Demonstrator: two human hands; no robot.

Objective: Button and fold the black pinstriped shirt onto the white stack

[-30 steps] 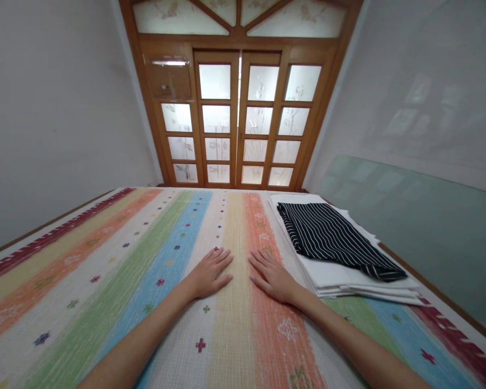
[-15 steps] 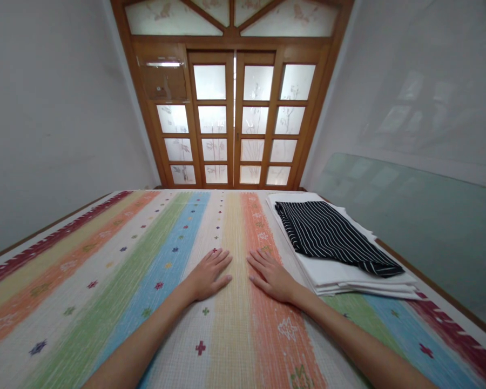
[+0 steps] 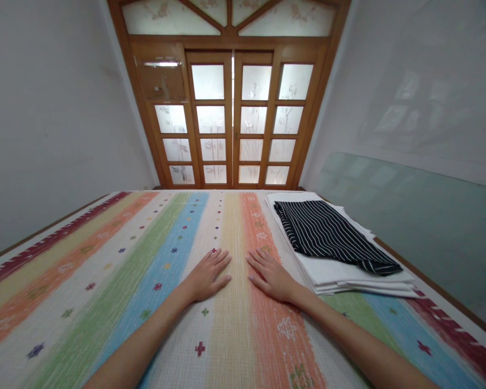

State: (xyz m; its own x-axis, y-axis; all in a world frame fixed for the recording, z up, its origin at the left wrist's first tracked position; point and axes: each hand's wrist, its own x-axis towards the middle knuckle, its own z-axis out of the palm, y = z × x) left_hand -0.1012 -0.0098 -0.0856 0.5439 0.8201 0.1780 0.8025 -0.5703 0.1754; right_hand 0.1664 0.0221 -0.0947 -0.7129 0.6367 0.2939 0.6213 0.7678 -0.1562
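Both hands rest palm down on a colourful striped cloth that covers the flat surface before me. My left hand lies across the white and yellow stripes, fingers stretched out, holding nothing. Opposite it, my right hand lies flat on the orange stripe, its fingers also extended and holding nothing. A strip of yellow cloth separates the two hands. To the right of my right hand, and apart from it, is a folded black cloth with thin white stripes. It lies on top of a stack of folded white cloth.
Wooden doors with frosted glass panes stand beyond the far edge. A pale green panel leans along the right wall. The plain left wall borders the other side.
Neither hand has visibly moved on the cloth. The whole view has shifted very slightly; the folded cloths lie as before.
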